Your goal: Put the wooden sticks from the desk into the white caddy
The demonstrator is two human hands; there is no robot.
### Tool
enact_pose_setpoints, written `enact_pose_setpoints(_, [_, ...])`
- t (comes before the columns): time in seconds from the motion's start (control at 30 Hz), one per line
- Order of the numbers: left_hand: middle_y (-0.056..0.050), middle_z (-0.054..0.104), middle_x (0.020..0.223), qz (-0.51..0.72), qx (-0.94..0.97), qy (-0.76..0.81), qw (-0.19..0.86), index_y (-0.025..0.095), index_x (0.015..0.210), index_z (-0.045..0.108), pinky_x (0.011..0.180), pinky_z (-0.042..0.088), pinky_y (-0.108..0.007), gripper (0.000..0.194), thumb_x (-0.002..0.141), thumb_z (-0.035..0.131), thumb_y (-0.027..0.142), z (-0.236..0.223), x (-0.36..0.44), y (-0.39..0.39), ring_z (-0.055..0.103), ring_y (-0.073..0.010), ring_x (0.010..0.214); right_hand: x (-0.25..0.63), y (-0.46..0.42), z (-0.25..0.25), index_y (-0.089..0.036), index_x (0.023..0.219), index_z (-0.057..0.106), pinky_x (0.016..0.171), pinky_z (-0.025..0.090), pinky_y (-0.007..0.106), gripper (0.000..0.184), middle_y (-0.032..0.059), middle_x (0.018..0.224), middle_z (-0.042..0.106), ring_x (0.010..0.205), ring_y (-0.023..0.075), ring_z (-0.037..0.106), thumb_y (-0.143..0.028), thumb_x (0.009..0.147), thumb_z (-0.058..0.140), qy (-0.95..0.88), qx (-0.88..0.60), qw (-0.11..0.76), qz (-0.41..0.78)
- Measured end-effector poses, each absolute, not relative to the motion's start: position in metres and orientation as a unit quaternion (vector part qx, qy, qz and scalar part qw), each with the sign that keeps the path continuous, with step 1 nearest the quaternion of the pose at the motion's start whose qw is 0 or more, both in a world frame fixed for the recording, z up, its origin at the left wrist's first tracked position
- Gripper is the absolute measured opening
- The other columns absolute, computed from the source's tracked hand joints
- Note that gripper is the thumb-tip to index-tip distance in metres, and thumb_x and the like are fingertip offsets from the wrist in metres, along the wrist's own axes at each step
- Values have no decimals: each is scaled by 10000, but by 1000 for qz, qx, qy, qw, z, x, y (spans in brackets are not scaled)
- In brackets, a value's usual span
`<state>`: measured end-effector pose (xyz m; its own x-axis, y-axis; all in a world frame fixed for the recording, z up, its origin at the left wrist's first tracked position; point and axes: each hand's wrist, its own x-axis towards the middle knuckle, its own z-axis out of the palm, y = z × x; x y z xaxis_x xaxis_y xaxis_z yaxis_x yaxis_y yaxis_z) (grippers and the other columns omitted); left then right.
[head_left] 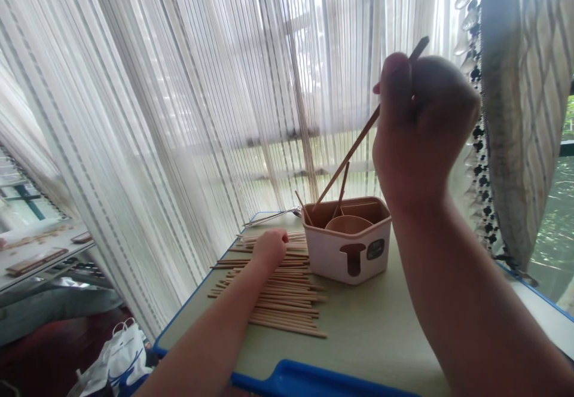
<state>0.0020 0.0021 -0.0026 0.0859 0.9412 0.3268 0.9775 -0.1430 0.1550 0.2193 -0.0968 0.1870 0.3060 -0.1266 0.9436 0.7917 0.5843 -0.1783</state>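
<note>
My right hand (424,110) is raised above the table, its fingers closed round a long wooden chopstick (354,146). The chopstick slants down to the left, and its lower end is inside a white and brown plastic holder (345,253). Two more thin sticks lean in the holder, beside a rounded brown compartment (350,223). My left hand (269,247) is curled over a spread of loose chopsticks (287,301) left of the holder. Its fingers are mostly hidden, so what they grip cannot be made out.
The pale folding table (359,331) has a blue edge and a blue recessed tray (314,379) at the front. A metal utensil (273,216) lies at the back. Sheer curtains (201,86) hang close behind. White bags (121,355) stand lower left, near another table (45,253).
</note>
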Motion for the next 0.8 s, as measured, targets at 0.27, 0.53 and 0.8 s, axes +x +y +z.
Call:
enact_pose_setpoints(0.27, [-43, 667, 833, -160, -737, -656, 47, 197, 788, 654, 736, 416, -259, 257, 751, 405, 146, -2, 4, 1, 585, -164, 817, 219, -81, 183, -150, 664, 593, 532, 251, 259, 398, -5, 550, 490, 521, 87, 394, -403, 891, 387, -540, -386, 681, -307])
enact_pose_setpoints(0.53, [-38, 676, 819, -153, -752, -640, 45, 204, 766, 654, 731, 416, -262, 259, 745, 400, 159, -4, 4, 2, 590, -166, 805, 208, -55, 172, -175, 677, 576, 546, 283, 278, 361, 9, 528, 485, 520, 114, 401, -426, 863, 394, -637, -434, 604, -202])
enact_pose_setpoints(0.8, [-47, 680, 847, -149, -757, -635, 36, 193, 767, 660, 771, 412, -263, 261, 762, 399, 181, -3, 6, 0, 586, -167, 835, 223, -76, 184, -196, 696, 605, 574, 320, 309, 379, 30, 595, 537, 578, 147, 473, -430, 876, 368, -580, -438, 643, -242])
